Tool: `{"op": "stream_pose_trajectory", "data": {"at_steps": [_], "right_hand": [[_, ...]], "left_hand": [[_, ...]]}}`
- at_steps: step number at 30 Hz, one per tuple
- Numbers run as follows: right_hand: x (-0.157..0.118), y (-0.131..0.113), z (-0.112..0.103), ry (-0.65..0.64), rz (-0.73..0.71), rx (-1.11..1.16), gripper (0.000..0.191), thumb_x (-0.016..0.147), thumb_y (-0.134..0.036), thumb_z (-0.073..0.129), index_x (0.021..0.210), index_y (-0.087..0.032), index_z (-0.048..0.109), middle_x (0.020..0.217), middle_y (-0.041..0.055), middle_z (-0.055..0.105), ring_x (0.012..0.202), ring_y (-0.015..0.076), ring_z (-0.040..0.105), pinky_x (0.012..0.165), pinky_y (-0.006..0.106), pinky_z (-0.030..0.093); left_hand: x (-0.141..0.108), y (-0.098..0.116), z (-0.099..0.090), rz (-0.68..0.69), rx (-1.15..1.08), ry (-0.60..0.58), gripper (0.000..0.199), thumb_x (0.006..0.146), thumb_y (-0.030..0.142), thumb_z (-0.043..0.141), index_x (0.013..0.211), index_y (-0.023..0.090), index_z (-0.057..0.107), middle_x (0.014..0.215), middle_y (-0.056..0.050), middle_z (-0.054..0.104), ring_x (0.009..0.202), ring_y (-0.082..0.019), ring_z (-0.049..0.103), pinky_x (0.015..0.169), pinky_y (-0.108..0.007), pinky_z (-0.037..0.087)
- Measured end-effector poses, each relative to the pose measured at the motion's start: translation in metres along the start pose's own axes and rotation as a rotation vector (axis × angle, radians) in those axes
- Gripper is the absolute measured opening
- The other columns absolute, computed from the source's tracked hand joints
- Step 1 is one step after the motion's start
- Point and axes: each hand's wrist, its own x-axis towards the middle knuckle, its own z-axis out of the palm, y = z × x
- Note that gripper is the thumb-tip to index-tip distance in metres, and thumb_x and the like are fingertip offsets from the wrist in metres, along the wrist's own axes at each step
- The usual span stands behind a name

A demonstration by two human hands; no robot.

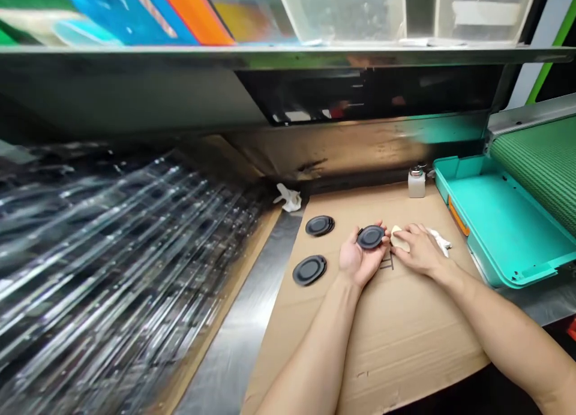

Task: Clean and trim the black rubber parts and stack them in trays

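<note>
An oval black plastic part with a raised rim point(371, 237) rests in my left hand point(357, 260), whose palm is turned up and whose fingers curl round its edge. Just to the right, my right hand point(418, 247) grips a pale cream pad point(399, 239) between thumb and fingers, close to the cardboard. The pad and the black part are apart. Left of my hands lie two small stacks of similar black oval parts, a far stack point(319, 225) and a near stack point(309, 270). A crumpled white cloth point(440, 242) lies beyond my right hand.
Cardboard point(405, 337) covers the metal bench point(243, 319). A pump bottle point(416, 183) stands at the back, beside a teal tray point(517, 223). At right is a green conveyor belt point(540, 157). Clear plastic trays point(112, 271), blurred, fill the left. A shelf point(288, 56) runs above.
</note>
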Motion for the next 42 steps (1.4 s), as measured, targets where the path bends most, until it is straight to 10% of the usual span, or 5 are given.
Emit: {"op": "stream_pose_trajectory", "data": {"at_steps": [11, 16, 27, 33, 42], "right_hand": [[-0.005, 0.0, -0.033, 0.161, 0.171, -0.239, 0.03, 0.098, -0.03, 0.05, 0.118, -0.02, 0.07, 0.128, 0.017, 0.062, 0.118, 0.0349, 0.052, 0.096, 0.046, 0.043], [-0.007, 0.019, -0.04, -0.059, 0.356, -0.282, 0.026, 0.095, -0.017, 0.048, 0.108, -0.017, 0.07, 0.1, 0.018, 0.07, 0.095, 0.0311, 0.065, 0.082, 0.039, 0.046], [0.065, 0.024, -0.072, 0.397, 0.327, -0.187, 0.035, 0.1, -0.025, 0.041, 0.123, -0.021, 0.067, 0.107, 0.0125, 0.067, 0.099, 0.0239, 0.063, 0.089, 0.031, 0.046], [0.133, 0.041, -0.109, 0.109, 0.353, -0.347, 0.032, 0.096, -0.023, 0.047, 0.114, -0.02, 0.074, 0.117, 0.0133, 0.069, 0.104, 0.0245, 0.065, 0.087, 0.029, 0.047], [0.153, 0.055, -0.124, 0.017, 0.322, -0.382, 0.03, 0.089, -0.022, 0.058, 0.111, -0.025, 0.078, 0.115, 0.0094, 0.074, 0.105, 0.0253, 0.067, 0.085, 0.029, 0.049]], "left_hand": [[0.004, 0.006, -0.001, 0.005, -0.094, 0.09, 0.054, 0.103, 0.046, 0.03, 0.105, 0.003, 0.063, 0.092, -0.018, 0.067, 0.084, -0.023, 0.068, 0.065, -0.029, 0.06], [0.007, 0.0, -0.003, 0.052, 0.108, 0.048, 0.05, 0.103, 0.042, 0.034, 0.105, 0.005, 0.066, 0.093, -0.017, 0.07, 0.077, -0.022, 0.069, 0.058, -0.029, 0.056], [-0.013, -0.064, 0.017, -0.199, 0.272, -0.208, 0.045, 0.1, 0.045, 0.046, 0.102, 0.006, 0.068, 0.093, -0.017, 0.072, 0.076, -0.022, 0.071, 0.064, -0.031, 0.055], [-0.008, -0.04, 0.009, -0.138, 0.186, -0.141, 0.044, 0.101, 0.043, 0.042, 0.102, 0.006, 0.066, 0.09, -0.015, 0.071, 0.069, -0.02, 0.069, 0.059, -0.029, 0.055], [0.005, -0.024, 0.007, -0.104, -0.014, -0.109, 0.043, 0.103, 0.039, 0.036, 0.103, 0.006, 0.064, 0.091, -0.018, 0.07, 0.074, -0.023, 0.07, 0.058, -0.03, 0.054]]}}
